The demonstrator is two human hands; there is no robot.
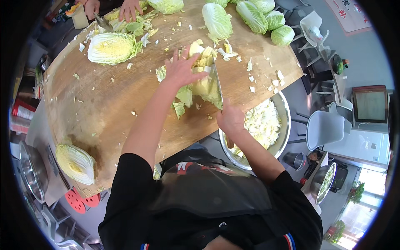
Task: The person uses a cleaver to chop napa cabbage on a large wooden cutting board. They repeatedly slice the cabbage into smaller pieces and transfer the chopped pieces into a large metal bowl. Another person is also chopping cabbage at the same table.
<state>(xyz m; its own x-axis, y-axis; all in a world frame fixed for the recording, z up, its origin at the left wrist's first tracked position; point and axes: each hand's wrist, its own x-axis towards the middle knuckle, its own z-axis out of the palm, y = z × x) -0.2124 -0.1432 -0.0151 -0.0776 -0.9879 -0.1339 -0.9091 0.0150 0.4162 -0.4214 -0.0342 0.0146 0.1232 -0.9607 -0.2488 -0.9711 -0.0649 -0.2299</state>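
Observation:
My left hand (pixel 183 69) lies with spread fingers on a pile of cut napa cabbage (pixel 202 86), holding it against the wooden board (pixel 131 90). In my right hand (pixel 230 118) is the wooden handle of a large kitchen knife (pixel 217 76). Its blade stands on edge along the right side of the pile, touching it. Loose green leaves (pixel 184 97) stick out below my left hand. Beneath my right forearm, past the board's edge, a large steel bowl (pixel 285 125) holds chopped cabbage (pixel 265 125).
Halved cabbages lie at the upper left (pixel 112 48) and lower left (pixel 76 164). Several whole cabbages (pixel 254 17) sit along the far edge. Across the board, another person's hands (pixel 129 9) work with a knife (pixel 103 23) on cabbage. White chairs (pixel 325 129) stand to the right.

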